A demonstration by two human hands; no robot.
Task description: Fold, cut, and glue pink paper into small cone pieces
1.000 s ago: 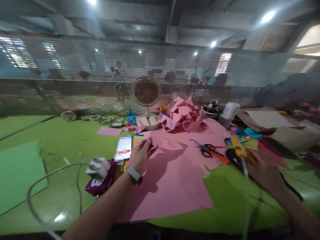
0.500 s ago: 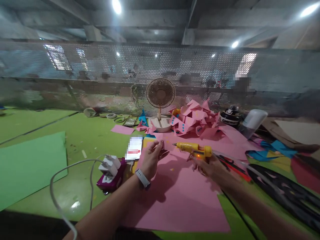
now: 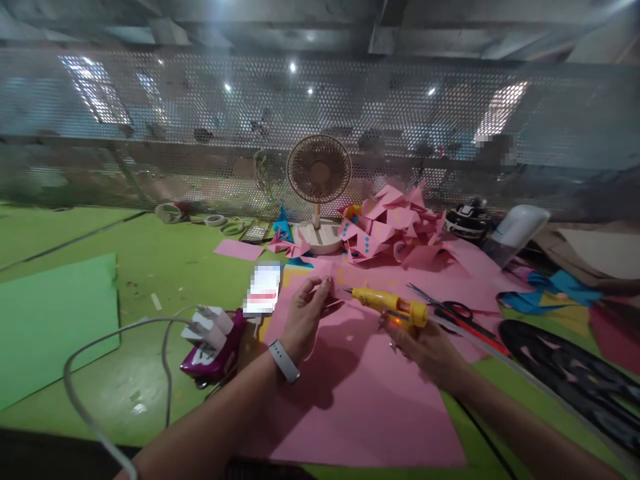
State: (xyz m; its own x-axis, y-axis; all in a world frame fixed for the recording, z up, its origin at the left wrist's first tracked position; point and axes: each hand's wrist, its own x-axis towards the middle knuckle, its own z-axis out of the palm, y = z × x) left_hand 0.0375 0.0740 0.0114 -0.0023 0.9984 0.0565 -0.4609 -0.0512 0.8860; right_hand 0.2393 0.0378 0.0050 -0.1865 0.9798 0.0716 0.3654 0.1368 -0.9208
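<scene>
My left hand (image 3: 306, 313), with a pale watch band on the wrist, is closed in a pinch above a large pink paper sheet (image 3: 380, 413). Between its fingertips is what looks like a small pink paper piece (image 3: 336, 303), hard to tell from the sheet behind. My right hand (image 3: 423, 347) is wrapped round a yellow hot glue gun (image 3: 390, 305) with an orange light glowing on it. The gun's nozzle points left, a short way from my left fingertips. Scissors (image 3: 453, 310) lie beyond my right hand.
A heap of folded pink paper shapes (image 3: 395, 223) lies beside a small fan (image 3: 319, 170). Left of my hands are a lit phone (image 3: 263, 290) and a purple power strip (image 3: 213, 360) with a looping cable. A black tray (image 3: 565, 373) with scraps stands right; green paper (image 3: 55, 327) lies left.
The view has dipped and shifted slightly, so more of the scissors shows. The glue gun's nozzle tilts up a little more. Both hands keep their holds.
</scene>
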